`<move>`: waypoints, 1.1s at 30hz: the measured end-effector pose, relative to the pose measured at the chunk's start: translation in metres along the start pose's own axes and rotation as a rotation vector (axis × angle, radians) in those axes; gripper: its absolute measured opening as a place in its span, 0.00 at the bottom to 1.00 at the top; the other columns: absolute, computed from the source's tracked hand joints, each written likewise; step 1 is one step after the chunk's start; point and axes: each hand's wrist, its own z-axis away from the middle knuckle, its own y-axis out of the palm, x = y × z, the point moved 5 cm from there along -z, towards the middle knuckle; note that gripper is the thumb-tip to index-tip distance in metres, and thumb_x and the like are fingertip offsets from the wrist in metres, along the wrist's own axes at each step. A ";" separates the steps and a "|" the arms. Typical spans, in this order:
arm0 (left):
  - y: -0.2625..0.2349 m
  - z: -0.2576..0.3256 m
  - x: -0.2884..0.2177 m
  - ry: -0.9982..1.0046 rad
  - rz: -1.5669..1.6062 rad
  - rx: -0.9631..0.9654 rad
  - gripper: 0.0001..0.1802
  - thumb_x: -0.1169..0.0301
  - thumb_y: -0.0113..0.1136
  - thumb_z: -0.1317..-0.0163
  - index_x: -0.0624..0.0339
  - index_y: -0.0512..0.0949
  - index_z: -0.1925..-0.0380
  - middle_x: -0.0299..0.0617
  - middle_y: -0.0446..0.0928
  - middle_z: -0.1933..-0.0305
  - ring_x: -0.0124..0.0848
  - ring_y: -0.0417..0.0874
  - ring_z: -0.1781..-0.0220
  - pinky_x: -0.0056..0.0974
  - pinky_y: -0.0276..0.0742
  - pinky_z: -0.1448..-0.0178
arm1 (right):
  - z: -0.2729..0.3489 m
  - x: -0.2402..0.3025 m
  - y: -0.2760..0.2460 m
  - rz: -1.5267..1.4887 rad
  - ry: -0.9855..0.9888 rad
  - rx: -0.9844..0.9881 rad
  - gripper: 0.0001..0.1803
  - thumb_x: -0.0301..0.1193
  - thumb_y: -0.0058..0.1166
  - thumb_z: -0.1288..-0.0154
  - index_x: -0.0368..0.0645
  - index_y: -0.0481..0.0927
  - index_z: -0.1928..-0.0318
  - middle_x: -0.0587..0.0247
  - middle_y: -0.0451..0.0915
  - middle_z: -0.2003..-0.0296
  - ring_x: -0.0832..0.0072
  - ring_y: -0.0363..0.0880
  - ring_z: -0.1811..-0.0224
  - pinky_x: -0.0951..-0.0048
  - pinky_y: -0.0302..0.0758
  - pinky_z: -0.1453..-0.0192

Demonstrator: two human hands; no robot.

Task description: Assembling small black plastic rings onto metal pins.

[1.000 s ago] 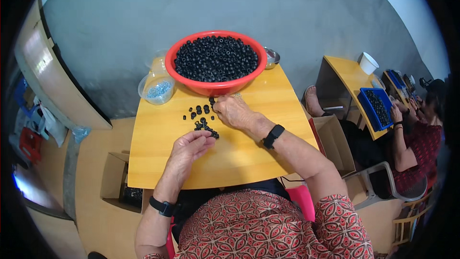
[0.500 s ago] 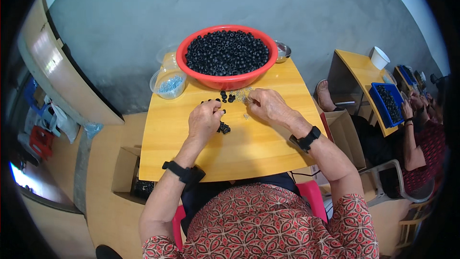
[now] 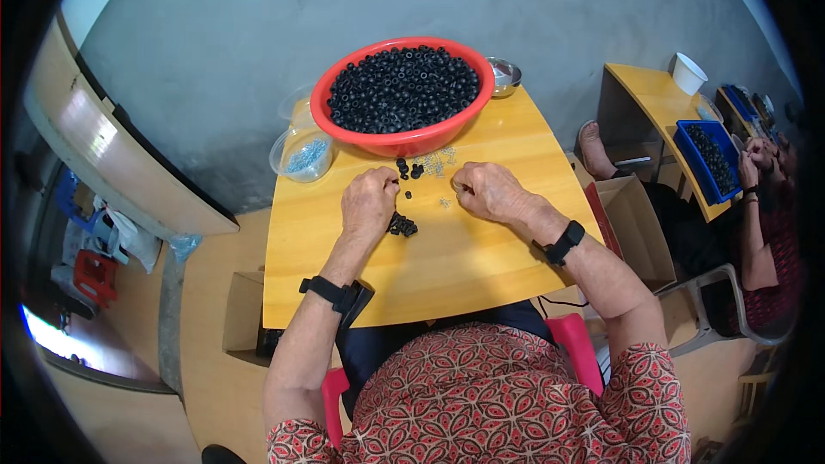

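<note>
My left hand (image 3: 369, 200) is over the table left of the small black parts, its fingers curled together; whatever is in them is hidden. Beside it lie a heap of small black plastic parts (image 3: 401, 225), a single black part (image 3: 407, 195) and another few black pieces (image 3: 402, 169) farther back. My right hand (image 3: 491, 191) is pinched shut near some tiny clear or silvery pieces (image 3: 444, 204); what it pinches is too small to make out. More such tiny pieces (image 3: 434, 161) are scattered in front of the red basin (image 3: 412, 144), which is heaped with black ring-like parts (image 3: 404, 90).
At the table's (image 3: 344, 258) back left stands a clear tub (image 3: 302, 165) of light-blue bits. A metal bowl (image 3: 505, 77) is behind the basin's right side. Cardboard boxes (image 3: 636, 232) flank the table. At right, a person works by a blue tray (image 3: 706, 167).
My right hand has shifted slightly right, away from the scattered tiny pieces. The left hand has turned, its fingers drawing back from the black parts. A lone black part now shows between the piles.
</note>
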 end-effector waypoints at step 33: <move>0.029 -0.024 -0.026 0.270 -0.248 0.099 0.09 0.70 0.65 0.46 0.60 0.82 0.65 0.49 0.82 0.60 0.47 0.83 0.54 0.50 0.79 0.52 | 0.001 0.003 -0.006 -0.104 0.015 -0.145 0.05 0.20 0.51 0.45 0.39 0.79 0.69 0.50 0.80 0.69 0.49 0.80 0.64 0.54 0.78 0.58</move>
